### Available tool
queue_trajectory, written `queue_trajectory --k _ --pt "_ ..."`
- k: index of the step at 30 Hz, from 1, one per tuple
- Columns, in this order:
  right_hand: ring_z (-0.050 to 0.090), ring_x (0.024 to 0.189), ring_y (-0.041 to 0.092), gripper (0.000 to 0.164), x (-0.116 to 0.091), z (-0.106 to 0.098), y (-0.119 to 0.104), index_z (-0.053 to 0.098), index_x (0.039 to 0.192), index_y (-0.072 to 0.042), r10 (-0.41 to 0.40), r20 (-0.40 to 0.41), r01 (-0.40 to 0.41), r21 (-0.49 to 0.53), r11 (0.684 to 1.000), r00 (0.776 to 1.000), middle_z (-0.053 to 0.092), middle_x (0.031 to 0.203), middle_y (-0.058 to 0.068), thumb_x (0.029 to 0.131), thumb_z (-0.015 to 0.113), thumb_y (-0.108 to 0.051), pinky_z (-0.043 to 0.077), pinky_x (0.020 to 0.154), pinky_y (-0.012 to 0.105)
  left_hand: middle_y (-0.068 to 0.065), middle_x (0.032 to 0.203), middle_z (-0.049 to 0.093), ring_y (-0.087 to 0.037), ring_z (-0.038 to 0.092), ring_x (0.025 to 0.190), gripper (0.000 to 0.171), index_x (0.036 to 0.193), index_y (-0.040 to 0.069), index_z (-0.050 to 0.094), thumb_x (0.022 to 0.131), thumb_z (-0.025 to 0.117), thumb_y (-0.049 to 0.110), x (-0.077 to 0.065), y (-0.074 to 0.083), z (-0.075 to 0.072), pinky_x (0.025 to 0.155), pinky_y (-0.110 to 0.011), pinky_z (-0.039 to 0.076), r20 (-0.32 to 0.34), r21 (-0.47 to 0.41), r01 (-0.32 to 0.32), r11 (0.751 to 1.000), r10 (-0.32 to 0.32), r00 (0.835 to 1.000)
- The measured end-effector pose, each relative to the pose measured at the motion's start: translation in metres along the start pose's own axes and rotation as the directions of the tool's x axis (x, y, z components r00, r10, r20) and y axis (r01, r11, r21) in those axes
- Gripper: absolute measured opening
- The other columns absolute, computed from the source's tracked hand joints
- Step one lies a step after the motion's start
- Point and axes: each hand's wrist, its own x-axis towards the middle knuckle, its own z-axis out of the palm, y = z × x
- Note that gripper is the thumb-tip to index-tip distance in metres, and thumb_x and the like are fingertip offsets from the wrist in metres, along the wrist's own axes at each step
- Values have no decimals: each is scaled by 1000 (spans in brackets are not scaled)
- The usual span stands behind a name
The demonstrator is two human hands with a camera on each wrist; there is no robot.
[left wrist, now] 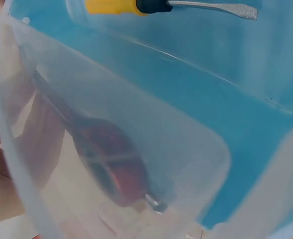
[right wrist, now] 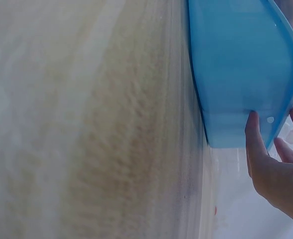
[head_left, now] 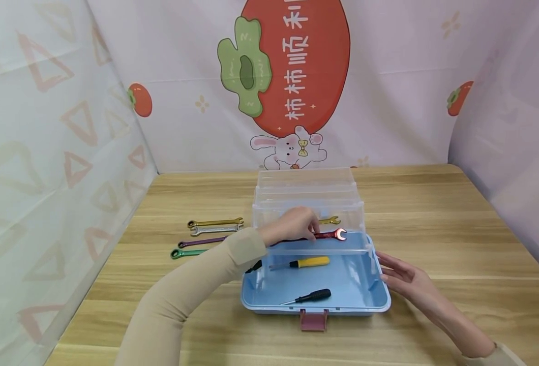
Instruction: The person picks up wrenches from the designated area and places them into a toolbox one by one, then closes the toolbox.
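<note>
My left hand (head_left: 293, 224) grips a red combination wrench (head_left: 332, 234) by its shaft, above the back of a light blue toolbox (head_left: 352, 292). Through the clear plastic lid (left wrist: 186, 134), the wrench's ring end shows blurred in the left wrist view. My right hand (head_left: 409, 279) touches the box's right end wall, its fingers spread and nearly straight. A yellow-handled screwdriver (head_left: 312, 262) and a black-handled screwdriver (head_left: 317, 295) lie on the box floor. Beside my left sleeve, a black object (head_left: 254, 266) is mostly hidden.
Left of the box, a gold wrench (head_left: 215, 222), a silver wrench (head_left: 216, 230), a purple wrench (head_left: 202, 242) and a green wrench (head_left: 187, 252) lie on the wooden table (head_left: 434, 203). Another gold wrench (head_left: 331, 220) shows near the box's back. A pink latch (head_left: 313, 321) hangs at its front.
</note>
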Motion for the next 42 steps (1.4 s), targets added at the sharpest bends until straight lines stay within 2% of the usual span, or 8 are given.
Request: queue_trajectory --k 9,24,36,42 --pt "48 104 -7 56 0 0 -1 29 136 0 -4 8 4 4 1000 1000 48 114 -23 88 54 -16 44 80 16 5 78 66 -5 54 69 13 82 13 72 71 74 19 -1 -2 -1 64 -18 42 10 30 -11 999 11 1000" --pt "48 104 -7 57 0 1 -1 29 136 -1 15 -2 -15 6 1000 1000 48 116 -21 88 54 -18 43 81 16 5 83 63 -7 52 73 15 87 14 71 73 72 20 2 -3 0 66 -19 42 34 88 -1 996 -2 999" --pt "48 103 -7 57 0 1 -2 30 136 -2 26 0 -26 5 1000 1000 48 117 -18 88 55 -19 44 80 17 6 80 61 -8 51 71 18 93 14 70 75 70 19 -3 -3 -1 63 -17 41 43 55 16 998 -18 999" --pt "48 104 -7 57 -1 0 -2 28 136 1 8 11 -9 26 1000 1000 47 115 -22 88 54 -16 44 80 18 4 83 62 -7 52 72 24 101 12 67 77 68 17 -8 -8 -4 66 -17 42 52 -13 -11 1000 12 999"
